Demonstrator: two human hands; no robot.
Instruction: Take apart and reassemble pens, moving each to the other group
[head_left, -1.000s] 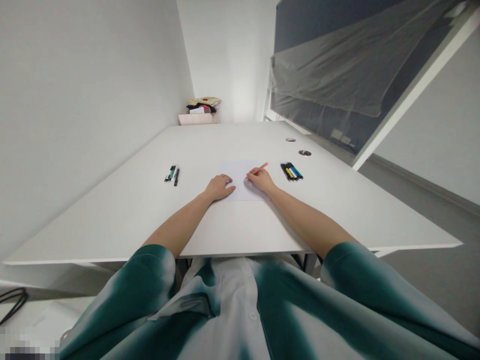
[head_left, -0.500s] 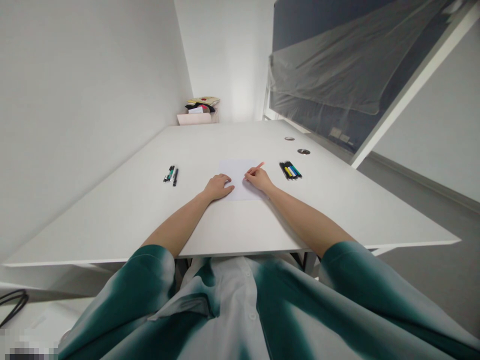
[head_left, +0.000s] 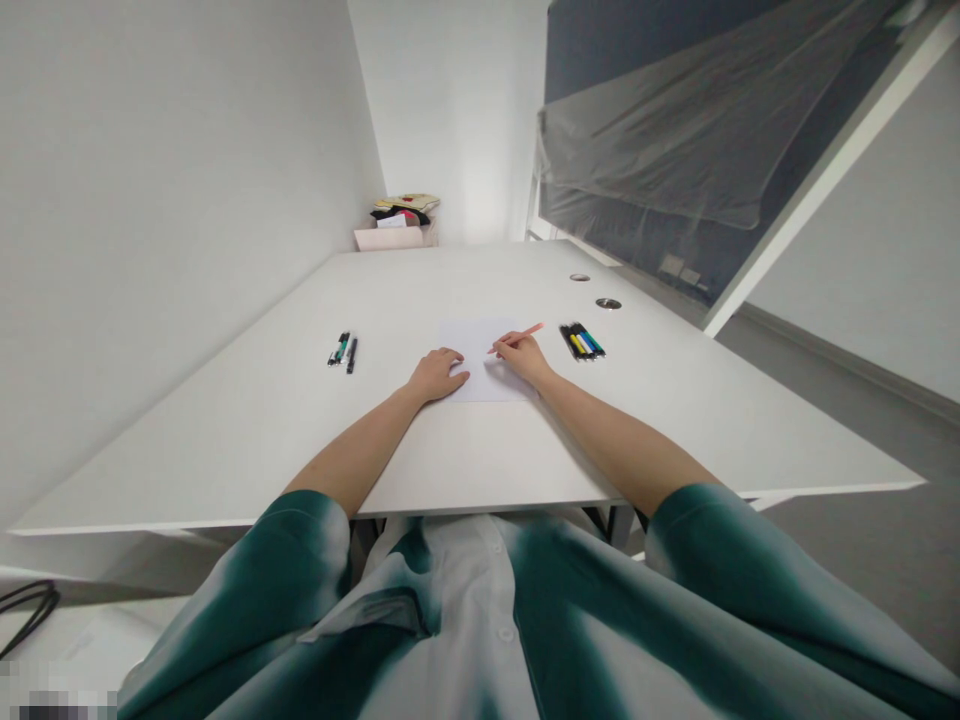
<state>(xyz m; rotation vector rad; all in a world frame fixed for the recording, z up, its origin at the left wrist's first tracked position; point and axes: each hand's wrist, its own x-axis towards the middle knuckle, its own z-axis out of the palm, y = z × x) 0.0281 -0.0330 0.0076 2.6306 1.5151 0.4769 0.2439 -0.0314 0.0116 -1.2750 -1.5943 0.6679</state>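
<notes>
right hand (head_left: 523, 358) pinching; forearms (head_left: 360, 447) outstretched

Slim pinkish-orange pen (head_left: 532, 330) in right hand (head_left: 522, 359): angle changed. Half a second ago it stood steeper; now it leans flatter, rear end swung out to the right, nearer the side-by-side row of black, yellow, white and blue markers (head_left: 582, 341). Writing end appears slightly farther up the white rectangular paper sheet (head_left: 484, 387); tip contact: cannot tell.
</notes>
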